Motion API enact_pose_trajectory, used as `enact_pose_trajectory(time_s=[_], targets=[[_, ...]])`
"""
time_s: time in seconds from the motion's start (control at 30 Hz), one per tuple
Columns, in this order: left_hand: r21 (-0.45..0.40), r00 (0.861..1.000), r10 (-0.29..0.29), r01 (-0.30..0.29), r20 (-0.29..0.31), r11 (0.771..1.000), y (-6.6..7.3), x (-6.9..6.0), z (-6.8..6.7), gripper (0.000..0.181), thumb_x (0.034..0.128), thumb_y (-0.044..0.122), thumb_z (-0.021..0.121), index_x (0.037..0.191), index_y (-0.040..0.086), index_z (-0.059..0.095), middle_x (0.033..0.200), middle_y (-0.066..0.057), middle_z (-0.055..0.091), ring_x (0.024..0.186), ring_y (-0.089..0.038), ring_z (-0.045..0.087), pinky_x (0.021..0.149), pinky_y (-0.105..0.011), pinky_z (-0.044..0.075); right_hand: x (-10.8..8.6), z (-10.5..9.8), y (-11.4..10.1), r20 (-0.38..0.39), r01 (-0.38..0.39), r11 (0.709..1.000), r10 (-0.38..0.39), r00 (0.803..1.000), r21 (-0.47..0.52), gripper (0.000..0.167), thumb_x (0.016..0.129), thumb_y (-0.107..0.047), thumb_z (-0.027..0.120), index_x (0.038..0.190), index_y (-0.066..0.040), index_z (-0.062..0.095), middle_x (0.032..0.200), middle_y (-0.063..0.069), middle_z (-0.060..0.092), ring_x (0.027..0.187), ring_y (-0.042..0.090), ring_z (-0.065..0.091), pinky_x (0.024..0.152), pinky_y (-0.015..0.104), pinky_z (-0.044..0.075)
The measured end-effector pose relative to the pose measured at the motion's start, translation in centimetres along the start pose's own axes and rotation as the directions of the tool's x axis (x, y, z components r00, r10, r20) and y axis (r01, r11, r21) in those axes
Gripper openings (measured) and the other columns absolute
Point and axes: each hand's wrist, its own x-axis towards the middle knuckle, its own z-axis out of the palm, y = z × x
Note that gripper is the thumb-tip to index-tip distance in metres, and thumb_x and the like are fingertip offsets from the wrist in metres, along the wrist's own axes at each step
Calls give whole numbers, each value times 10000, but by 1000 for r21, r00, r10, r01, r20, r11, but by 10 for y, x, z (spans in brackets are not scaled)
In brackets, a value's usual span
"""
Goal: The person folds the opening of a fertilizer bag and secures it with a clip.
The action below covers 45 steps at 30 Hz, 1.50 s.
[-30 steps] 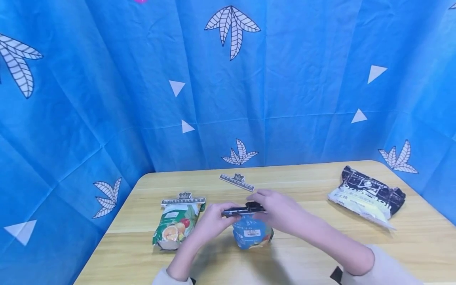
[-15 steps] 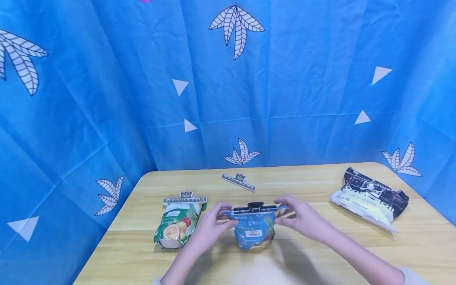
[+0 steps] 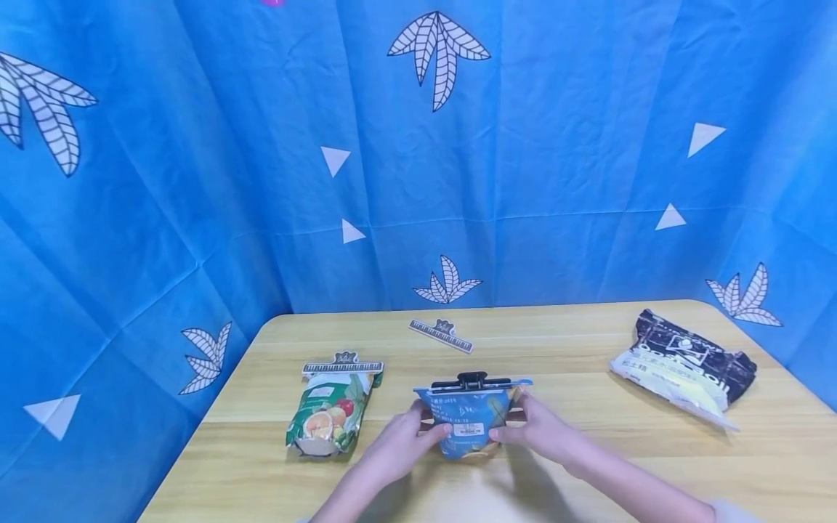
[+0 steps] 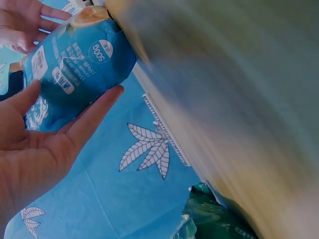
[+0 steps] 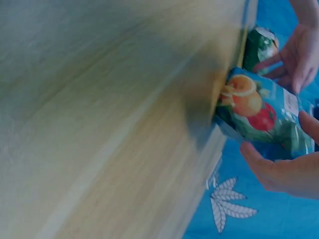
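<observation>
A blue fruit-print bag (image 3: 464, 421) stands at the middle of the table, its folded top held in a black clip (image 3: 472, 381). My left hand (image 3: 408, 439) grips its left side, thumb on the face towards me and fingers round the edge. On the opposite side my right hand (image 3: 539, 432) holds it the same way. In the left wrist view the left hand (image 4: 55, 144) cradles the blue bag (image 4: 82, 69) between thumb and fingers. The right wrist view has the right hand (image 5: 289, 169) at the bag's fruit-print side (image 5: 254, 109).
A green fruit bag (image 3: 330, 414) with a piano-key clip (image 3: 343, 365) across its top lies at the left. Another piano-key clip (image 3: 442, 335) lies behind the blue bag. At the right of the table (image 3: 549, 323) lies a black and white bag (image 3: 683, 367). Blue curtains hang behind.
Both hands have come off the black clip and slid down to the sides of the blue bag, which stays in about the same place. The clip is now fully in view.
</observation>
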Motion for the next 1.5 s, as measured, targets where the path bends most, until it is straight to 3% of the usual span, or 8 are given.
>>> enact_pose_trajectory(time_s=[0.17,0.33,0.53,0.73,0.93,1.1,1.3,1.5], targets=[[32,1000,1,-2,12,999,1,5,0,595,890,431,543,1279,-8,441,1168,-161,579,1050,-325,549,878,-509,415,4,3,4,19,14,1000,-15,1000,24,543,826,-127,650,1223,121,374,1145,211,511,1069,422,492,915,593,332],[28,998,-54,53,25,998,2,17,-2,726,894,493,494,1325,-78,372,1239,-245,507,1124,-387,484,908,-543,376,13,-1,3,14,-17,998,16,1000,69,589,858,-152,618,1293,118,327,1232,274,437,1117,450,441,929,596,311],[-84,996,-67,72,62,994,0,32,-4,743,902,426,535,1337,-123,285,1177,-300,510,970,-370,564,807,-498,459,29,-1,2,33,-46,987,41,999,153,619,911,-175,555,1365,101,238,1197,251,473,1099,405,472,914,525,380],[-158,994,-101,106,43,982,-2,42,-3,767,864,336,625,1349,-132,258,1263,-322,432,1160,-435,422,928,-541,356,41,5,3,-51,-70,992,75,996,105,681,821,-50,623,1354,116,232,1186,233,448,1065,395,467,916,547,360],[-207,989,-141,146,39,967,-4,46,2,776,852,278,650,1356,-144,238,1290,-337,391,1174,-454,393,933,-534,354,45,9,3,-76,-79,989,90,993,129,694,818,-30,629,1348,150,218,1197,273,441,1051,396,483,868,504,425],[-187,987,-150,157,49,970,-4,49,4,662,859,268,641,1283,-156,360,1149,-294,514,1005,-382,526,831,-486,450,48,7,4,-43,-108,982,116,992,153,721,853,-60,606,1359,173,150,1303,334,339,1096,438,460,890,512,406],[-117,978,-189,199,92,973,-1,49,4,552,892,350,584,1136,-138,500,827,-130,572,712,-235,535,632,-384,477,45,-1,9,75,-144,971,132,988,189,503,911,-122,539,1236,205,338,1026,207,577,944,348,578,879,466,431],[-32,980,-175,179,90,983,0,47,4,438,907,405,541,897,-30,587,649,-75,541,543,-190,484,482,-290,403,43,-5,14,175,-178,960,142,974,214,418,938,-193,513,1117,179,449,919,114,602,829,210,603,858,406,461]])
